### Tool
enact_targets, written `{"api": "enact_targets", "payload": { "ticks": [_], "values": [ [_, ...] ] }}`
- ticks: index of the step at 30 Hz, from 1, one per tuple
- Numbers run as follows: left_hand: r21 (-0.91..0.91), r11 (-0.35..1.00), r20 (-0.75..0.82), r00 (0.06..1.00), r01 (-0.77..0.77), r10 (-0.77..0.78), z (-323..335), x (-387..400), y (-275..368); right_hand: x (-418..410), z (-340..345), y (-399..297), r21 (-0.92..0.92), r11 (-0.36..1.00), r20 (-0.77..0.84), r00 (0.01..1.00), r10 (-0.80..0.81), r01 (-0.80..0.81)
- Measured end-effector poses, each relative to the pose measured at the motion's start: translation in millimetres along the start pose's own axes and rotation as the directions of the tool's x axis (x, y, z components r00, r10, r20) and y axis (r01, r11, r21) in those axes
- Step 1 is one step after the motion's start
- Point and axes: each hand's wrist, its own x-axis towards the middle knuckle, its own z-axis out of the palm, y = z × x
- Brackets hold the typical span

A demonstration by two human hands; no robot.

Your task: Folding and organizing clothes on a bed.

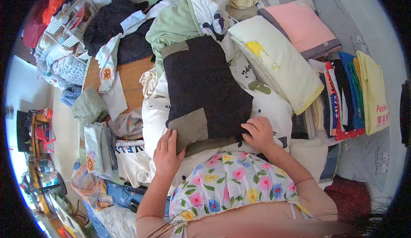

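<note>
A black garment with grey-brown parts (205,80) lies spread over white panda-print bedding (273,105) in front of me. My left hand (168,153) rests at its near left corner, with the fingers on the edge of a folded-over grey-brown flap (189,129). At the near right corner, the fingertips of my right hand (259,133) touch the black cloth; whether they pinch it is hard to tell. A grey-brown strip shows along the near edge between both hands. Another small grey-brown patch shows at the far left corner.
On the right lie a cream folded quilt (279,64), a pink pillow (301,28) and a row of folded clothes (343,93). Dark clothes (109,23), a white plastic basket (61,31) and a grey-green towel (88,106) are on the left. Green bedding (176,29) lies beyond the garment.
</note>
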Motion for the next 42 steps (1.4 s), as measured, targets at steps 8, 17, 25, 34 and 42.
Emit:
{"api": "enact_targets", "payload": {
  "ticks": [8,17,25,34,42],
  "values": [
    [-0.207,0.978,-0.131,0.989,0.040,-0.068,33.5,-49.8,-36.2,-3.7,0.1,12.1,0.019,0.999,0.006,0.999,-0.039,0.039],
    [-0.020,1.000,-0.129,0.991,0.018,-0.020,9.7,-9.4,3.1,-6.4,10.1,5.5,0.199,0.973,0.010,0.994,0.113,-0.112],
    [-0.124,0.980,0.083,0.986,0.154,-0.144,1.4,-15.4,-10.8,-4.9,0.2,10.2,0.130,0.988,0.011,0.997,0.081,-0.081],
    [-0.663,0.257,0.517,0.678,0.703,-0.522,9.5,-27.9,-9.8,-13.0,3.1,16.5,0.159,0.985,0.109,0.993,0.052,-0.069],
    [-0.270,0.852,0.160,0.893,0.449,-0.420,9.7,-37.0,2.0,58.7,-14.9,-23.0,0.124,0.988,0.152,0.982,-0.108,0.090]
  ]
}}
